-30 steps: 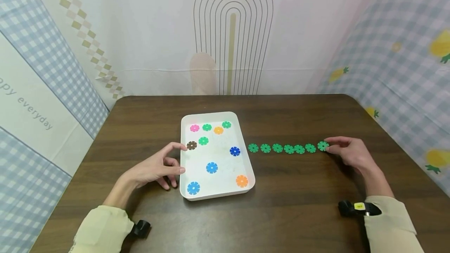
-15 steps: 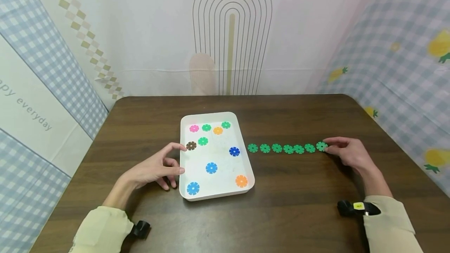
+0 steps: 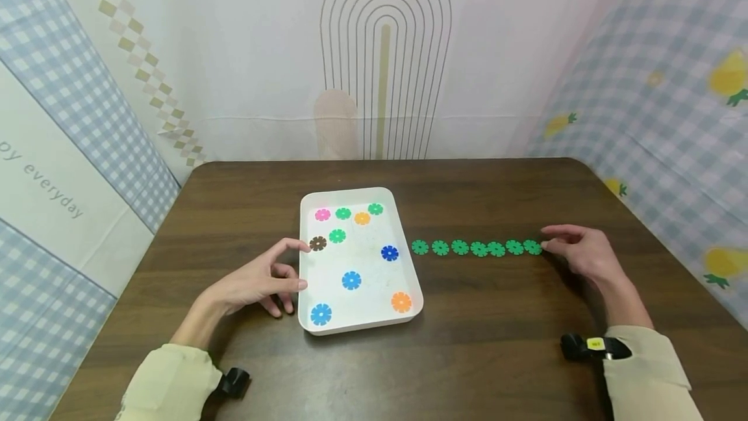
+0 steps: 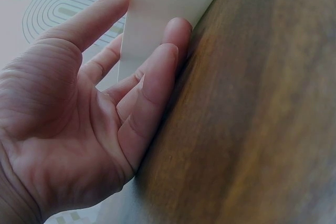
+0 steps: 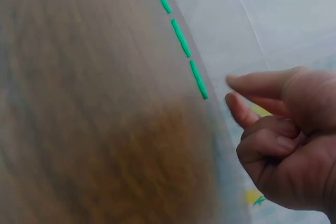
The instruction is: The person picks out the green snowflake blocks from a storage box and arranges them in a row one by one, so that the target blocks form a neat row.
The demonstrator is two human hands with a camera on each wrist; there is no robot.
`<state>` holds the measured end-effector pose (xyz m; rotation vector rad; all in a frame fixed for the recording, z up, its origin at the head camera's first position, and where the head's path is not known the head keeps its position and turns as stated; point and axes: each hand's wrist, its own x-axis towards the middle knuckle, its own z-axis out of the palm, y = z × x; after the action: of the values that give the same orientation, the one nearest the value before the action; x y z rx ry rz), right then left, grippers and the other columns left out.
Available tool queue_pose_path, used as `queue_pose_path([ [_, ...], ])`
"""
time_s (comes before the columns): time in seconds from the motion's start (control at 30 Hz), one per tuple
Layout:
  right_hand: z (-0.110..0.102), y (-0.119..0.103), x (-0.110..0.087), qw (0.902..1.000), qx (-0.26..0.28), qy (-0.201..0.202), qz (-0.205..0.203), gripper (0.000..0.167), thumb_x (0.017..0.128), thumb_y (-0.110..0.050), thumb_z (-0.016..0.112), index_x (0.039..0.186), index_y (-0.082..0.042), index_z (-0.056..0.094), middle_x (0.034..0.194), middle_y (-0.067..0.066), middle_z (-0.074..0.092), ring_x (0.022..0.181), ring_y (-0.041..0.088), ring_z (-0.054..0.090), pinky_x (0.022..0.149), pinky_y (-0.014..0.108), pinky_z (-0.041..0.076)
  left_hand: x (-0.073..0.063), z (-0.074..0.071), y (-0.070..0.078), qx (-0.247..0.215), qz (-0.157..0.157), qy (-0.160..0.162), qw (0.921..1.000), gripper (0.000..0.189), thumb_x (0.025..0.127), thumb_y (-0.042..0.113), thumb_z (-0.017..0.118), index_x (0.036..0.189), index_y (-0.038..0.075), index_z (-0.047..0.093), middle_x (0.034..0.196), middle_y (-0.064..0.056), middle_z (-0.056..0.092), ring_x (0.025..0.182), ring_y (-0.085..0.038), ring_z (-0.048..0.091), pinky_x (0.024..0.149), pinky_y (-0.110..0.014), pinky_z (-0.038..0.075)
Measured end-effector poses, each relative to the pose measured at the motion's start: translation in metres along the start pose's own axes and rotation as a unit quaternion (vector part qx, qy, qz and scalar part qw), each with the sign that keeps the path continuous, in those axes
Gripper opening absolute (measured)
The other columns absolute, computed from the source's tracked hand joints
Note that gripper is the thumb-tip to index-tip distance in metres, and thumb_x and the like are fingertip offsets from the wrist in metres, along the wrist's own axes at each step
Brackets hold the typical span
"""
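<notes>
A white tray holds several notched plastic discs, among them a brown disc and a green disc. At its left side my left hand grips the tray wall, thumb and index finger over the rim; in the left wrist view other fingers lie against the outside wall. Right of the tray, several green discs lie in a row. Just beyond the row's end disc is my right hand, thumb and index finger apart with nothing between them. In the right wrist view, a gap separates it from the last green disc.
Also in the tray are a dark blue disc, an orange disc, a pink disc and light blue discs. Everything stands on a dark wooden table. A patterned cloth hangs behind it.
The last green disc, earlier pinched by my right hand, has come down flat at the row's end. My right fingers have let it go. My left hand has not moved.
</notes>
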<state>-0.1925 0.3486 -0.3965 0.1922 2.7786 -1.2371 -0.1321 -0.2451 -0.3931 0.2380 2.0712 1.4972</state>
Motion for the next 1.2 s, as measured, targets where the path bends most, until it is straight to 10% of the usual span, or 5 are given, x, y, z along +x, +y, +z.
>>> queue_pose_path([
  [0.5, 0.006, -0.101, -0.003, 0.9945, -0.003, -0.009, -0.104, 0.044, 0.101, -0.042, 0.072, 0.134, -0.012, 0.069, 0.107, -0.002, 0.063, 0.087, 0.019, 0.052, 0.063, 0.032, 0.048, -0.001, 0.0, 0.001, -0.002, -0.004, 0.001, 1.0, 0.071, 0.099, 0.025, 0.077, 0.153, 0.018, 0.032, 0.092, -0.011, 0.068, 0.071, -0.025, 0.072, 0.057, -0.035, 0.061],
  [1.2, 0.09, -0.204, 0.001, 0.9792, 0.049, -0.108, -0.165, 0.032, 0.098, -0.027, 0.077, 0.127, -0.013, 0.075, 0.118, 0.01, 0.067, 0.103, 0.026, 0.055, 0.082, 0.03, 0.054, 0.0, 0.001, 0.002, -0.006, -0.004, 0.002, 1.0, 0.072, 0.098, 0.026, 0.078, 0.154, 0.021, 0.033, 0.091, -0.009, 0.068, 0.072, -0.026, 0.073, 0.059, -0.036, 0.062],
])
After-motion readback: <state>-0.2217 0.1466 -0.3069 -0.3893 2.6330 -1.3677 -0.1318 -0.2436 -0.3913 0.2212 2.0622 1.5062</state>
